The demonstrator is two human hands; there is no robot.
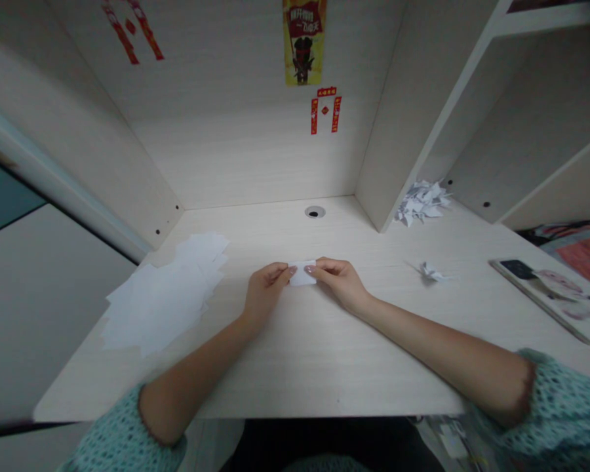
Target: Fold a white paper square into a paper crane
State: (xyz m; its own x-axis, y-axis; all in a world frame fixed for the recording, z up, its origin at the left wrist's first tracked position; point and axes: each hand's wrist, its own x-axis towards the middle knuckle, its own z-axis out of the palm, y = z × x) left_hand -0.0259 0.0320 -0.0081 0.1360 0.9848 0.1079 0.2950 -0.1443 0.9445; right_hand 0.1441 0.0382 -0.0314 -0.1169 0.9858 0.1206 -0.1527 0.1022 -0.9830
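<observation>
Between my two hands, above the middle of the desk, is a small white piece of paper (302, 275), roughly rectangular and seemingly folded. My left hand (265, 288) pinches its left end between thumb and fingers. The right end is pinched the same way by my right hand (341, 282). Both thumbs lie on the paper's face, and the fingers behind it are partly hidden. To the right of my right hand lies a folded paper crane (431, 273). On the left, a spread of white paper sheets (164, 295) overlaps untidily.
A heap of folded white paper pieces (423, 201) sits by the upright divider (413, 131) at the back right. A phone (545, 292) lies at the right. Behind my hands is a cable hole (315, 212) in the desk (295, 367). Cloth (585, 255) lies at the far right.
</observation>
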